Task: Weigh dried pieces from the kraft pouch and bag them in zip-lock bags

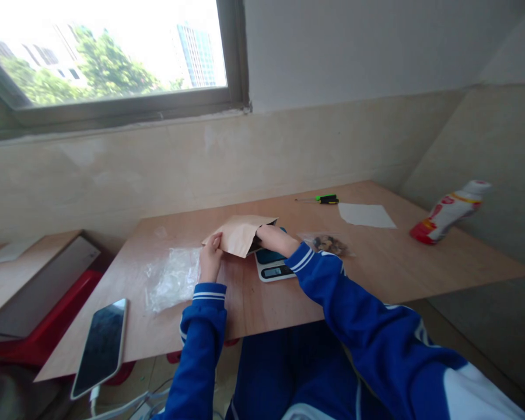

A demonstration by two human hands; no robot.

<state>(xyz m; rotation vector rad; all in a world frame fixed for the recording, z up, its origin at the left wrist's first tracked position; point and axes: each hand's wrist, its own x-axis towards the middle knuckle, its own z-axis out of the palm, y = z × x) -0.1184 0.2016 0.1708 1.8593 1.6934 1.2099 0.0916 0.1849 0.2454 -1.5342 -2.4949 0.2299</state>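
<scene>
Head view shows, at far left, a part of another table [26, 265] and a red stool [65, 312] beside it. Next is a dark-screened phone [100, 344] with a white cable plugged into its lower end, which reaches past the front edge of the wooden table [262, 309]. Then comes a crumpled clear plastic bag [170, 280], just beside the left hand [211, 256]. This hand pinches the closed left end of a brown paper bag [238, 233], between thumb and fingers. The paper bag lies sideways near the middle of the table, its mouth toward the right. The right hand [266, 233] enters this mouth; its fingers are hidden, so I cannot tell if they hold something. Under the right wrist is a scale [268, 256]; its digits are too small to read. Further right are a transparent packet [330, 245] with brown pieces, two slim tools [328, 199], a white paper [367, 215] and a red-and-white bottle [448, 213].
</scene>
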